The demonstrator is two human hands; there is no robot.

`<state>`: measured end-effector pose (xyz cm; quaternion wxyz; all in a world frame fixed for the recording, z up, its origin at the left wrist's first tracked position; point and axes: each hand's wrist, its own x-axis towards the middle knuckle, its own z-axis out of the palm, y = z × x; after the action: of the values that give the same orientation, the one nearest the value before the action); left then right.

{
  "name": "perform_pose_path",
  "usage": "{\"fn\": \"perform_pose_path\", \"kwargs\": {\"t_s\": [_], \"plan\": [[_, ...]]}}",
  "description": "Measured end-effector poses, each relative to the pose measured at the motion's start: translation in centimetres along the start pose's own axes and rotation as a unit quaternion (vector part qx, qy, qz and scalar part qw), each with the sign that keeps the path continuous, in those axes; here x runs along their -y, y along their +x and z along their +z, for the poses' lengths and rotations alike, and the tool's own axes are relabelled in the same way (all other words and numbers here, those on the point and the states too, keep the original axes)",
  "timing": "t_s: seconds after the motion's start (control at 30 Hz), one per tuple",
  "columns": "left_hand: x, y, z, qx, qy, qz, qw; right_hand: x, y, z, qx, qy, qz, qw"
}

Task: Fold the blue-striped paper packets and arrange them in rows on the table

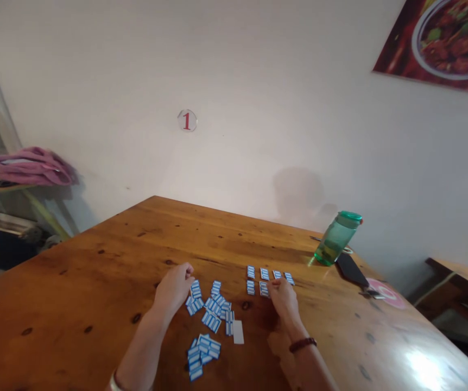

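Note:
Small white cards with blue-bordered panels lie on a wooden table point(115, 255). To the right, they form two short rows. My right hand point(283, 297) is at the lower row, its fingers pinched at the right edge of a blue-and-white card point(264, 289). A loose, overlapping pile of cards point(216, 304) spreads between my hands. My left hand point(174, 288) is closed beside the pile's left end, close to a card point(195, 288); whatever its fingers hold is hidden. A plain white card point(238, 332) lies at the pile's right edge, and another heap point(203, 350) is nearer me.
A green bottle point(337, 238) stands at the back right, beside a dark phone-like object point(351, 270). Keys point(372, 293) and a pink disc point(387, 294) lie by the right edge. A wall point(234, 152) borders the table's far side.

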<state>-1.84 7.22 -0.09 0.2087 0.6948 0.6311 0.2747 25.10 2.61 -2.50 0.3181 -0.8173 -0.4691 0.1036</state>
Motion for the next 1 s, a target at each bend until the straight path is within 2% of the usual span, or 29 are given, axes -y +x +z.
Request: {"fn": "perform_pose_path", "kwargs": {"t_s": [0.17, 0.3, 0.4, 0.53, 0.7, 0.87, 1.0], "plan": [[0.0, -0.3, 0.1, 0.033, 0.07, -0.016, 0.997, 1.4, -1.5, -0.1, 0.004, 0.081, -0.072, 0.994], [-0.3, -0.5, 0.4, 0.05, 0.114, -0.019, 0.992, 3.0, -3.5, 0.7, 0.012, 0.205, -0.165, 0.965], [-0.5, -0.6, 0.7, 0.059, 0.14, -0.018, 0.988, 3.8, -5.2, 1.6, 0.034, 0.231, -0.195, 0.953], [-0.6, -0.6, 0.9, 0.066, 0.15, -0.006, 0.986, 4.1, -6.9, 2.5, 0.064, 0.199, -0.248, 0.946], [-0.4, -0.4, 1.1, 0.067, 0.132, 0.005, 0.989, 4.4, -8.2, 2.3, 0.105, 0.135, -0.299, 0.939], [-0.4, -0.5, 1.5, 0.07, 0.068, 0.03, 0.995, 4.9, -8.8, 1.9, 0.121, 0.084, -0.321, 0.936], [-0.3, -0.4, 2.0, 0.058, -0.015, 0.02, 0.998, 5.1, -9.0, 2.1, 0.136, 0.061, -0.327, 0.933]]}}
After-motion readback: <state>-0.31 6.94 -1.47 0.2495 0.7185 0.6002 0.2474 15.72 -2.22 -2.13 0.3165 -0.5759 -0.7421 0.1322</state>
